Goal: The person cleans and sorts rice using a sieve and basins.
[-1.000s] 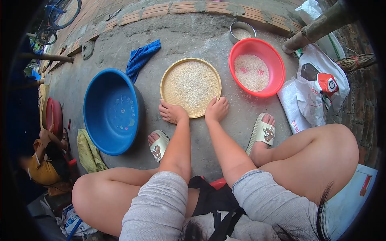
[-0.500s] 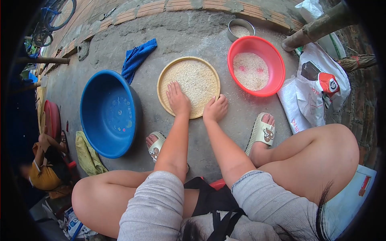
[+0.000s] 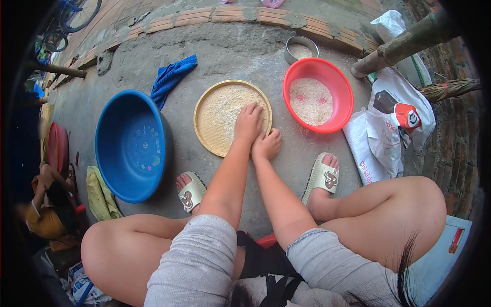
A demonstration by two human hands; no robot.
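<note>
A round, shallow woven tray [image 3: 200,134] with a raised rim lies on the ground in front of me. Pale grain that looks like rice [image 3: 225,102] is spread over its bottom. My left hand [image 3: 248,123] rests on the grain at the tray's right side, its fingers stretched out and slightly bent. Close beside it, my right hand [image 3: 267,145] grips the lower right rim, with the fingertips partly hidden against the edge. To the right stands a red plastic basin [image 3: 343,97] holding more of the white grain [image 3: 312,102].
A large blue basin [image 3: 123,148] stands at left, near a blue cloth [image 3: 173,77]. Behind the red basin is a metal ring-shaped container [image 3: 315,49] with grain. White sacks [image 3: 378,133] and a bamboo pole [image 3: 404,43] are at right. Another person [image 3: 48,215] sits far left.
My left hand has swept right across the grain, from the tray's middle to beside my right hand. More of the tray's left bottom shows. My right hand stays at the rim.
</note>
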